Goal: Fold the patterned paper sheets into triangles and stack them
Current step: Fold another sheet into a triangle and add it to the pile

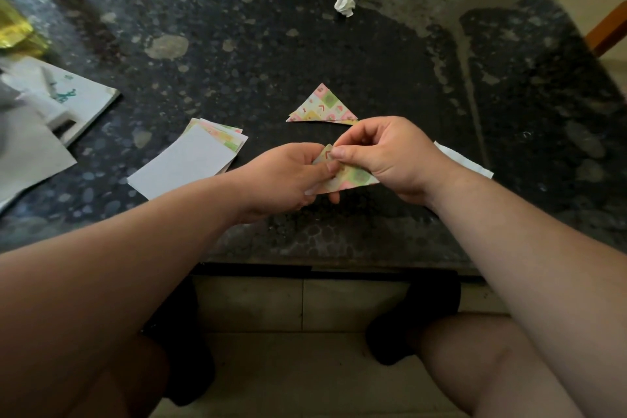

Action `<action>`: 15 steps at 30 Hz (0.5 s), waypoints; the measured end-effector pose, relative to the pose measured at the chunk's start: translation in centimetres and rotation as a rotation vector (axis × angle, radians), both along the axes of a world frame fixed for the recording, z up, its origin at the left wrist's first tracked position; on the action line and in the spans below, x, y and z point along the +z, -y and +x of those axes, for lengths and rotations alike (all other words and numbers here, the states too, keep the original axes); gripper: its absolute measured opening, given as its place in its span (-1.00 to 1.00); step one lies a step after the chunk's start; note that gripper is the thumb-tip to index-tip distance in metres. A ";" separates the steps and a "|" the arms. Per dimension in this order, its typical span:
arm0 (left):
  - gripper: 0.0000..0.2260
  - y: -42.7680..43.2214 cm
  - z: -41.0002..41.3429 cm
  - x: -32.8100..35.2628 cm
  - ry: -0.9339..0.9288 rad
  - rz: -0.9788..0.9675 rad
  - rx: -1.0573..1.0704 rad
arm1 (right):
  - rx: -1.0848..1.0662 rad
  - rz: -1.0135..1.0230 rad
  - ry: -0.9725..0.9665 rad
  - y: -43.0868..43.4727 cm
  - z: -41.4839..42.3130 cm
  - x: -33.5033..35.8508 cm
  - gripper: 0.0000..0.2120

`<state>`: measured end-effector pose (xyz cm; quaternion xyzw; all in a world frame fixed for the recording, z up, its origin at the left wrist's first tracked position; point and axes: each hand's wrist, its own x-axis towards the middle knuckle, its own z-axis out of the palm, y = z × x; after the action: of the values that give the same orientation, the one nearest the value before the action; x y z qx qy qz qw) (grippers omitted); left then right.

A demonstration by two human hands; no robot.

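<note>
Dark speckled stone tabletop (pixel 237 61) below, and just above it both hands pinch one patterned sheet (pixel 353 178) that is already doubled into a triangle: the left hand (pixel 288 176) curls round its left edge, and the right hand (pixel 383 153) nips the top corner between thumb and forefinger. The risk, I'd say, is the corners sliding out of line before the crease is pressed, which would leave a lopsided fold. The finished triangle (pixel 322 107) lies at twelve o'clock just past the knuckles and the unfolded pile (pixel 190 159) sits at ten o'clock, so a careless wrist could scatter either.
</note>
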<state>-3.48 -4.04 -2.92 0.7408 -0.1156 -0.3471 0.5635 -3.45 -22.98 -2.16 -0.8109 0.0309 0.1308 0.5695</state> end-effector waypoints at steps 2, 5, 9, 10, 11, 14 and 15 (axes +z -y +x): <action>-0.80 0.0 -0.1 0.1 0.036 0.015 -0.003 | -0.009 0.020 -0.007 0.0 0.0 0.0 -0.91; -0.78 0.1 0.0 0.1 0.051 0.032 -0.001 | -0.020 0.061 -0.020 0.0 0.0 0.1 -0.90; -0.76 0.1 0.1 -0.1 0.032 0.001 0.034 | -0.036 0.094 -0.053 -0.1 0.1 -0.2 -0.91; -0.77 0.1 0.2 -0.2 0.023 0.000 0.057 | -0.033 0.102 -0.081 -0.1 0.1 -0.3 -0.93; -0.77 0.0 0.3 -0.4 0.003 0.002 0.083 | -0.021 0.099 -0.108 -0.1 0.1 -0.4 -0.94; -0.75 -0.1 0.5 -0.8 -0.091 0.024 0.121 | 0.019 0.040 -0.148 0.4 0.3 -0.6 -0.93; -0.74 -0.1 0.5 -0.9 -0.092 0.058 0.118 | 0.036 0.020 -0.150 0.5 0.4 -0.7 -0.93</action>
<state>-2.96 -3.93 -3.83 0.7455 -0.0354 -0.3501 0.5660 -3.09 -23.49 -2.84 -0.7936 0.0578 0.2018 0.5711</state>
